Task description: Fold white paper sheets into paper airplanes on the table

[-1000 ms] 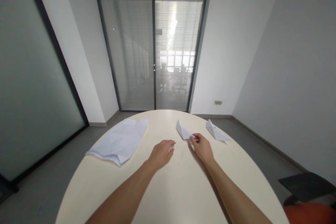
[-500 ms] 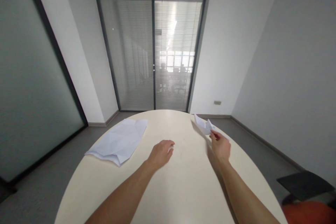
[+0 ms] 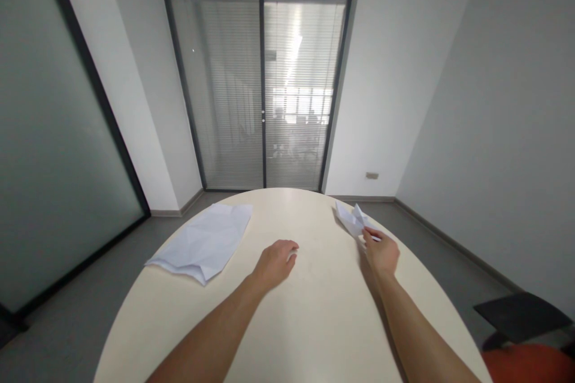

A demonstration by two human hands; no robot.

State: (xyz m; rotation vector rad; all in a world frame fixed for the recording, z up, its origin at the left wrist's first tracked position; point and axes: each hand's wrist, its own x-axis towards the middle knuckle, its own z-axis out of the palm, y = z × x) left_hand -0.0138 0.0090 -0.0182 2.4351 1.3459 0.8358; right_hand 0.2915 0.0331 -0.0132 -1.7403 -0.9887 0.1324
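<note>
My right hand (image 3: 383,252) is over the right side of the table, with thumb and fingers pinched on a folded white paper (image 3: 349,219). This paper has raised, pointed folds, and part of it is hidden behind the fingers. Near the middle of the table, my left hand (image 3: 275,263) rests with its fingers curved and a small gap between thumb and fingertips. A pale patch shows in that gap; I cannot tell whether it is the tabletop. To the left lies a larger creased white sheet (image 3: 206,240), apart from both hands, its near edge slightly lifted.
The cream round-edged table (image 3: 287,323) fills the lower middle. A chair with a black part (image 3: 521,316) and a red seat (image 3: 530,364) stands at the lower right. Beyond the table is a glazed partition with blinds (image 3: 233,96); a frosted panel (image 3: 63,131) is on the left.
My right hand has moved slightly right and nearer to me, and the folded paper has shifted with it, now lying lower on the table. My left hand and the large sheet stay put.
</note>
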